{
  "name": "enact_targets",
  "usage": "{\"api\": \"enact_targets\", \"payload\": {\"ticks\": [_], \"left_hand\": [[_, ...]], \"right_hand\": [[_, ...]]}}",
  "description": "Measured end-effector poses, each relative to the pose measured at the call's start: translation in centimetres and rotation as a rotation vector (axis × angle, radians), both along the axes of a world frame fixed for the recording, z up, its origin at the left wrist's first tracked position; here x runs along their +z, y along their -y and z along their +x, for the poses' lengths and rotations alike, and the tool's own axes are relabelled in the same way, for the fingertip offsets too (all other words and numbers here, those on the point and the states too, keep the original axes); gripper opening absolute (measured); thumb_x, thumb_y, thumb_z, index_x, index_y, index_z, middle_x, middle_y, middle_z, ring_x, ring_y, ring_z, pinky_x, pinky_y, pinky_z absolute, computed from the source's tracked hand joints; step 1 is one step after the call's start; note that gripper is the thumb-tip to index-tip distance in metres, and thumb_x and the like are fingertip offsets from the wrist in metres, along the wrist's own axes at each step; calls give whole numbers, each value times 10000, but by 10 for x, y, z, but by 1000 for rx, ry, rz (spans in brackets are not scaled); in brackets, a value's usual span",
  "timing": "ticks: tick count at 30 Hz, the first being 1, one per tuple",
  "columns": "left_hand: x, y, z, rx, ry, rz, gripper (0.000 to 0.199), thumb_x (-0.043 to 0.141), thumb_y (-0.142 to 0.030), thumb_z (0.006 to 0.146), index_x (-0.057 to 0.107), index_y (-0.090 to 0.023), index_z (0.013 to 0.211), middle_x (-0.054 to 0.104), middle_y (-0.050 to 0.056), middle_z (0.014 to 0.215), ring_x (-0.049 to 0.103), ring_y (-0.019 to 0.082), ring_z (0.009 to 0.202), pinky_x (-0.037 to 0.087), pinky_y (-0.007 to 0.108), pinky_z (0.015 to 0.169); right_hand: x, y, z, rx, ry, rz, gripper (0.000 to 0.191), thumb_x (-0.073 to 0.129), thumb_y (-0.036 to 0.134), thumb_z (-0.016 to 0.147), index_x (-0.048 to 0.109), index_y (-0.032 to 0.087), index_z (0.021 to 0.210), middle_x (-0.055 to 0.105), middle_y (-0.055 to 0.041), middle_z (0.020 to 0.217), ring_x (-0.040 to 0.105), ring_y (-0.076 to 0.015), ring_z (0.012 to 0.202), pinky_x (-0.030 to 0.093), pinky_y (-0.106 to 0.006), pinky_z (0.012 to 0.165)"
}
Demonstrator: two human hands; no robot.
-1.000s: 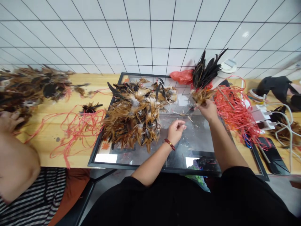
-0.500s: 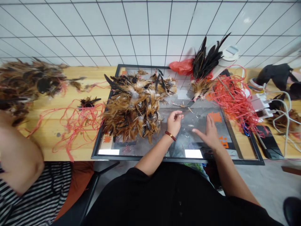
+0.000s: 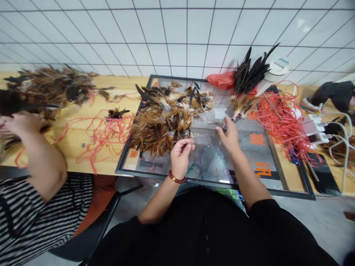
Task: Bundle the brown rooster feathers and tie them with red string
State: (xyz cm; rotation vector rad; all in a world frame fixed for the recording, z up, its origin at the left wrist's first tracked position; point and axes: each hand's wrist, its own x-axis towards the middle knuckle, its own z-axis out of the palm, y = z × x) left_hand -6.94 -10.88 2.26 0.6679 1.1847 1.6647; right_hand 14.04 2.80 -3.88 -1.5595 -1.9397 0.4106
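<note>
My left hand, with a dark red bead bracelet at the wrist, is closed in a pinch beside the near right edge of a heap of brown feather bundles. Whatever its fingertips hold, if anything, is too small to make out. My right hand is open above the glass-topped panel, thumb apart from the fingers. Just beyond its fingertips are a white paper piece and a bundle of brown feathers. Long black feathers stand behind that bundle, next to a red plastic bag.
Tangled pink-red plastic string lies at right, near a black phone and a white charger with cables. More string lies at left. A co-worker's hand is among feathers at far left. A tiled wall closes the back.
My left hand has moved left and nearer to me, toward the feather heap. My right hand has moved left and farther out. The co-worker's hand has come into view.
</note>
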Motion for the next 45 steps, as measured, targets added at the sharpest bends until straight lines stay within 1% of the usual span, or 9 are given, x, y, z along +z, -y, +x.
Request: {"api": "enact_targets", "payload": {"ticks": [4,8,14,18,22,26,32,41,45], "left_hand": [[-8,13,-3,3,-98,-27,135,770,-320,847,753,-211,926,761,38,917,678,115,804,567,266,823],[-13,-28,19,-216,-170,-17,167,712,-300,874,722,-193,1002,763,64,992,692,132,786,575,282,790],[-15,-99,43,-224,-855,122,199,577,-123,906,746,-197,980,735,117,1099,695,236,1040,539,363,983],[-17,-104,52,-340,-1158,42,304,515,-105,934,735,-161,1135,691,174,1250,690,271,1076,527,381,968],[-25,-96,59,-438,-1302,-7,291,502,-76,921,741,-159,1065,715,160,1107,692,257,1009,519,350,898],[-36,-95,55,-378,-1123,-23,233,538,-65,894,728,-198,913,726,91,913,682,209,862,513,320,828],[-47,-102,50,-124,-239,-172,212,496,-326,1019,648,-208,931,611,-42,635,551,85,512,437,200,545],[-59,-106,58,-97,-242,-160,166,541,-272,975,685,-193,951,628,-55,640,528,64,493,428,183,528],[-62,-110,57,-62,-231,-174,156,547,-267,970,683,-194,949,618,-54,636,512,68,483,421,187,523]], "right_hand": [[10,-30,17,-59,122,-18,456,504,404,920,719,161,1241,692,-187,1189,590,-353,1170,452,-538,1062],[22,-39,-4,23,315,-120,324,560,318,901,767,184,1111,645,-185,1237,522,-379,1179,409,-530,997],[30,-5,-19,86,328,-5,256,447,240,981,687,195,1057,682,-151,1281,507,-338,1214,313,-498,1038],[19,18,-8,70,286,79,234,415,227,1001,646,208,1038,728,-124,1232,539,-303,1213,274,-469,1046],[10,24,-3,92,252,122,240,396,237,1015,626,212,952,759,-106,1085,588,-278,1144,263,-458,1056],[5,21,1,34,163,119,259,397,292,1013,635,227,936,756,-101,1030,610,-278,1109,281,-466,1069],[-6,1,19,-397,11,29,413,455,361,924,692,201,1222,660,-178,1290,552,-337,1165,390,-522,994],[24,-42,-19,-2,261,-105,349,537,289,934,768,240,1190,665,-161,1235,537,-370,1189,381,-588,1033],[43,-91,-55,-34,256,-138,818,758,409,820,471,205,1558,488,-227,1517,473,-449,1337,392,-621,1063]]}}
